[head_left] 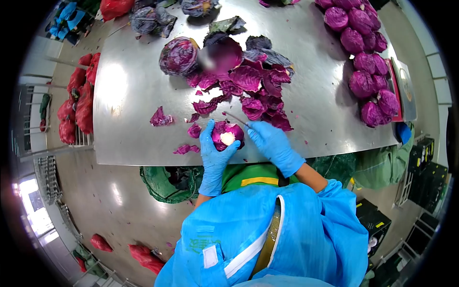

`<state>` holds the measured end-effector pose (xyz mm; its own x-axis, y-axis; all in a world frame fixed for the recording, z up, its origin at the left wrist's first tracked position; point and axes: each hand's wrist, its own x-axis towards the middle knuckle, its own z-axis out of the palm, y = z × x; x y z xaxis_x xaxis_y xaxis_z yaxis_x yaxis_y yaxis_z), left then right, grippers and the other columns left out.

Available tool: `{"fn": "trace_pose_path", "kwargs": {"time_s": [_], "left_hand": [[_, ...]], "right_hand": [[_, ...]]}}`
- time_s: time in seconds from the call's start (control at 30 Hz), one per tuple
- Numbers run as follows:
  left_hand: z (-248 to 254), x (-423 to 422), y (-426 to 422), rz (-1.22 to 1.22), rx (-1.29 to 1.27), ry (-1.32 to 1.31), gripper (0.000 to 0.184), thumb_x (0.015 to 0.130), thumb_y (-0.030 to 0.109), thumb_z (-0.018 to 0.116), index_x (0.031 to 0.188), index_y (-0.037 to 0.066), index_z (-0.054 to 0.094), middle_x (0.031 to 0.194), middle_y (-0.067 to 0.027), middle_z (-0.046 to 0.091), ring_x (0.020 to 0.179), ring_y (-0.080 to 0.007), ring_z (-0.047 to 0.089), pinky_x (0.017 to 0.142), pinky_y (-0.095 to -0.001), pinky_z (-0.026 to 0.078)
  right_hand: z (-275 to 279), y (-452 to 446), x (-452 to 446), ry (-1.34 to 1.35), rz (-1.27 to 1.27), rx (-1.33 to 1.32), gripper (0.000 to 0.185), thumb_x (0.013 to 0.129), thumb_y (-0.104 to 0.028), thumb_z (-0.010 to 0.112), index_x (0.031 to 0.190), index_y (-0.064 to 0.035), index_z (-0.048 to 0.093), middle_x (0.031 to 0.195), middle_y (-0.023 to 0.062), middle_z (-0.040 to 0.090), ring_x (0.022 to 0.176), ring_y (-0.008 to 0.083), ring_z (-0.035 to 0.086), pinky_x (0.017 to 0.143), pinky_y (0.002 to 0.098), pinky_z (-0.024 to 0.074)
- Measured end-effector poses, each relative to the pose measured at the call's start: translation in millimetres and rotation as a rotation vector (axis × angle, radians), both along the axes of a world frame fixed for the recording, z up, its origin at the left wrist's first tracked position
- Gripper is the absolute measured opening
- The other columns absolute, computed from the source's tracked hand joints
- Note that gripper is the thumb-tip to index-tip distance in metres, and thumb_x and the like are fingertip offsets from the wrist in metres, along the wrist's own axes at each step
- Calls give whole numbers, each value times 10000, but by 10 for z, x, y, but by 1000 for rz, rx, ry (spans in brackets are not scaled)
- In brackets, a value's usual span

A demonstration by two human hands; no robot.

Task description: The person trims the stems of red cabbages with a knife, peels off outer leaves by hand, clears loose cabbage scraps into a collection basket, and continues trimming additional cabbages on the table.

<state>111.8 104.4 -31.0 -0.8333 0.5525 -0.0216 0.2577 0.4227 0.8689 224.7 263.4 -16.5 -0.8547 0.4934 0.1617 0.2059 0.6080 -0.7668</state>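
My left hand point(215, 155), in a blue glove, grips a red cabbage point(221, 130) at the table's front edge. The cabbage's pale cut stem end faces up toward me. Just to its right, my right hand point(272, 143), gloved too, is closed around a knife point(235, 117); the thin blade points up and left, apart from the cabbage, and the handle is hidden in my fingers. Loose purple leaves point(248, 79) lie in a heap beyond both hands. Smaller leaf scraps point(161, 117) are scattered to the left of the cabbage.
Untrimmed cabbages point(179, 56) sit farther back on the metal table point(129, 105). Peeled cabbages point(363, 83) line its right side by a red-edged box point(404, 91). Red sacks point(79, 103) stand left; a green mesh bag point(162, 184) is below the front edge.
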Motion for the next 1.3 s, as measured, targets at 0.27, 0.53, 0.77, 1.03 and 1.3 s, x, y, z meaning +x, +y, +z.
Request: {"fn": "trace_pose_path", "kwargs": {"time_s": [0.27,0.53,0.77,1.03,1.3], "left_hand": [[-96,-53,-1,-49,-78,-29,1076,586,388,887,1392,-52,326,1253,-215,456,1153,-314,507,974,-396,439],[-60,-125,22,-112,-93,-28,1098,569,422,891,1384,-46,323,1231,-200,442,1122,-316,511,957,-402,443],[-54,-171,17,-129,-58,-138,1080,579,406,887,1385,-35,320,1256,-190,430,1152,-301,496,981,-392,433],[-48,-178,87,-103,-98,-118,1089,561,402,897,1369,-45,319,1249,-193,430,1151,-293,493,988,-395,431],[-163,5,122,2,-55,55,1059,558,366,903,1345,-52,331,1191,-193,428,1114,-301,498,954,-403,445]], "right_hand": [[-40,-192,26,-66,63,113,201,922,-276,542,1042,-121,586,869,113,625,686,314,634,560,424,494],[-116,-156,-56,-173,137,182,191,909,-291,543,976,-114,526,801,109,600,607,317,617,498,441,471],[-67,-132,-133,-204,170,230,166,914,-270,536,909,-105,522,759,100,590,586,303,601,486,416,464],[81,-113,-231,-303,192,247,152,877,-247,554,892,-98,527,705,107,595,558,284,613,459,412,462],[-178,-151,-146,-86,20,299,127,900,-218,533,882,-94,544,717,144,616,557,317,618,455,436,470]]}}
